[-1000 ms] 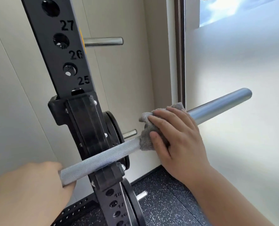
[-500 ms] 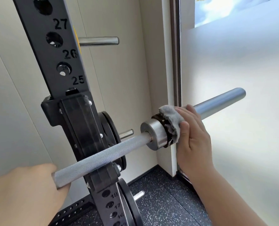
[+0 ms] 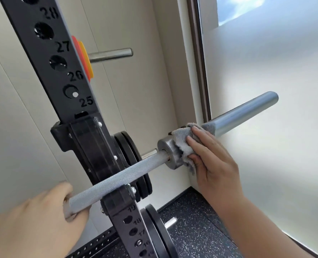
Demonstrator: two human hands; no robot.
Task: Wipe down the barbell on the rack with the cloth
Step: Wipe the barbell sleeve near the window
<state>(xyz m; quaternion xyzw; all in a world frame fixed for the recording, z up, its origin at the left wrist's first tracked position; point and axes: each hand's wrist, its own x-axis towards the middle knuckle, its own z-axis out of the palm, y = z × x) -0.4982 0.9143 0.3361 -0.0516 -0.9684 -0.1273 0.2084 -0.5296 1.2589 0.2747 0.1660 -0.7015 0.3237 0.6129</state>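
Since the barbell [image 3: 121,175] lies in the rack [image 3: 83,138] with its long axis running from your near left up and away to the right, the bare sleeve lies just beyond your right hand [image 3: 214,164]. That hand holds the cloth [image 3: 180,140] round the collar. Your left hand [image 3: 35,220] grips the rough shaft beside the rack. The next stroke likely runs outward.

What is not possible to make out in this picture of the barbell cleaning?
Head view:
1. Barbell sleeve under the cloth: covered by cloth and right hand.
2. Barbell beyond the left hand: hidden by its grip.
3. Lowest numbers on the rack upright: blurred, cut off by the bottom edge.
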